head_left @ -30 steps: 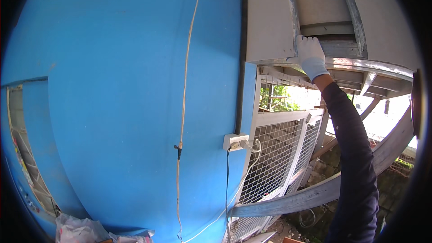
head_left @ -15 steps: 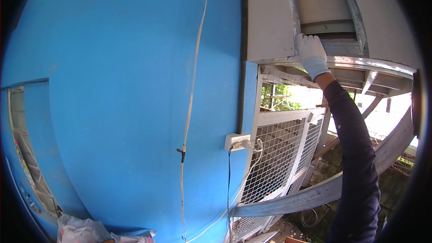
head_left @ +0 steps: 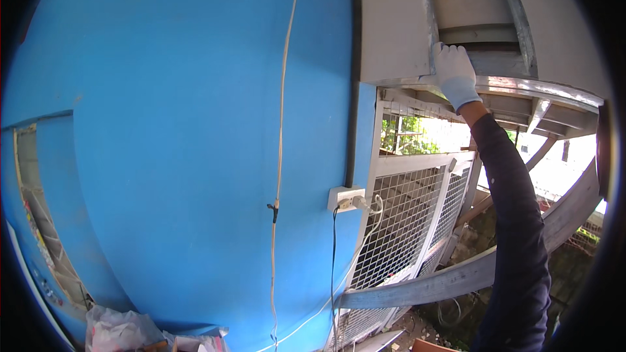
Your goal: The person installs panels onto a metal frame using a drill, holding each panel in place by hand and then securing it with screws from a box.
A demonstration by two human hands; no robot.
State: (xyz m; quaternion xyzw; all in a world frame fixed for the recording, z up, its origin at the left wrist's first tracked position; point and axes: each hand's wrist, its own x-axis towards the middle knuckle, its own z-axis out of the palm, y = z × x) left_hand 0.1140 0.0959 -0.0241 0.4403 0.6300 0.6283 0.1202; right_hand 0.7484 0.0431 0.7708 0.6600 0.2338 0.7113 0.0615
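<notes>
My right hand [head_left: 456, 73], in a white glove, is raised at the upper right, at the lower left corner of an opening in a grey-white panel [head_left: 396, 23]. Its fingers are curled against the panel's edge, beside the metal strip [head_left: 427, 0] that borders the opening. What the fingertips grip, if anything, is hidden behind the hand. A metal rail [head_left: 521, 87] runs along the bottom of the paneling, just under the glove. A dark sleeve covers my right arm. My left hand is out of view.
A blue wall [head_left: 182, 143] fills the left side, with a cord [head_left: 282, 124] hanging down it. A white power outlet [head_left: 345, 199] with plugged cables sits by a dark pipe [head_left: 356, 32]. Wire-mesh panels [head_left: 399, 221] and a curved beam [head_left: 430, 288] lie below. Plastic bags [head_left: 117, 331] rest lower left.
My right hand stays at the opening's corner, its fingers still curled. The view has shifted slightly, and the hanging cord's lower part appears farther right.
</notes>
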